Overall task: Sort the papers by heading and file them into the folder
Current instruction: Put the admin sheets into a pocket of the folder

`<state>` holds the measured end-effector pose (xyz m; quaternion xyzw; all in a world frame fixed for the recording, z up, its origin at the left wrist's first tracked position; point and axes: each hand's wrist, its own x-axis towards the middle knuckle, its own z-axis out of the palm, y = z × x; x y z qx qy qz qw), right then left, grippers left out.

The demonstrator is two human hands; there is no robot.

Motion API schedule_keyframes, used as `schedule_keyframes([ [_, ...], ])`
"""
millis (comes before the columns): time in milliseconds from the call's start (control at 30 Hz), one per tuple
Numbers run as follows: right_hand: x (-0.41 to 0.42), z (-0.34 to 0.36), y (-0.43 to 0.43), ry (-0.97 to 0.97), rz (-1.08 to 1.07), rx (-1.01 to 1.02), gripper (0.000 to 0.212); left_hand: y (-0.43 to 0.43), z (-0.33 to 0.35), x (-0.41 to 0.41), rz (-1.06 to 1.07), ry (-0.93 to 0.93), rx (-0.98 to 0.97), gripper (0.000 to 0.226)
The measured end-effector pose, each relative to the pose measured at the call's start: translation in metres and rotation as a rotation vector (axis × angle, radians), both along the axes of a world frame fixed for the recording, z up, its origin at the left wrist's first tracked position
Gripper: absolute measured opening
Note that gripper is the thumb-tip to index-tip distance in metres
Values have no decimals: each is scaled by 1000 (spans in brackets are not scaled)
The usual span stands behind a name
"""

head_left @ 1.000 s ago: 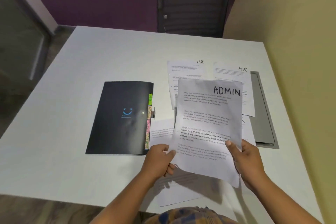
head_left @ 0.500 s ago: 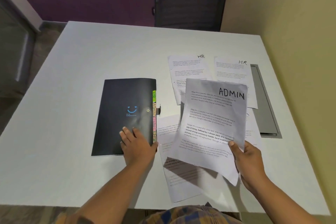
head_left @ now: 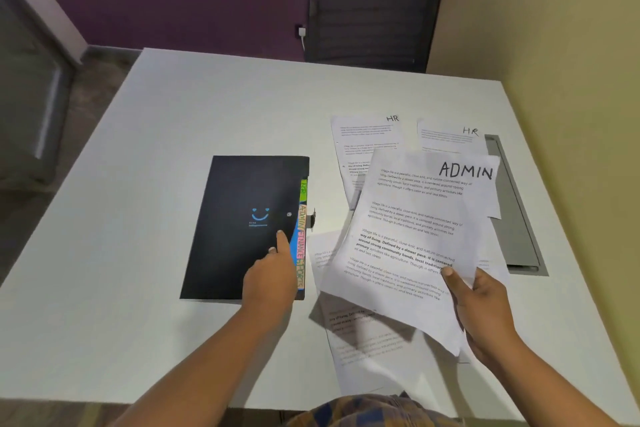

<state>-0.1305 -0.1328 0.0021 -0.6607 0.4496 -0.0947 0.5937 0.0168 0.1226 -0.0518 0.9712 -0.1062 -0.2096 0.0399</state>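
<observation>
Floppy ADMIN sheet [head_left: 408, 218], stiff folder [head_left: 235, 218]
Your right hand [head_left: 485, 308] pinches the light sheet's near corner; your left hand [head_left: 268, 282] rests a straight finger on the cover, so lift it by its tabbed edge.

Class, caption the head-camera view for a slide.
Right hand holds the ADMIN sheet; left hand touches the closed black folder.
</observation>
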Motion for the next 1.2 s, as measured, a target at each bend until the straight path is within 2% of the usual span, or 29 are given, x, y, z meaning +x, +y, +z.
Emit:
schedule_keyframes([
  [100, 15, 4, 9, -25, 43, -31, 13, 16, 21, 1, -76, -17, 5, 91],
  [200, 33, 12, 20, -45, 98, -49, 10, 29, 48, -1, -109, -69, 57, 61],
  [300, 50, 22, 33, -68, 147, -43, 13, 38, 65, -5, 14, -156, 38, 39],
  [400, 64, 29, 44, -66, 196, -49, 12, 48, 67, -7, 181, -167, -64, 53],
  [633, 74, 34, 54, -44, 261, -77, 14, 66, 48, -12, 77, -162, -55, 77],
  [767, 74, 33, 56, -20, 283, -91, 21, 68, 47, -11, 122, -149, -184, 73],
  [967, 90, 36, 67, -33, 307, -107, 12, 69, 44, -12, 272, -133, -530, 61],
  [1200, 118, 33, 85, 6, 424, -214, 16, 64, 48, -23, 319, -108, -739, 56],
])
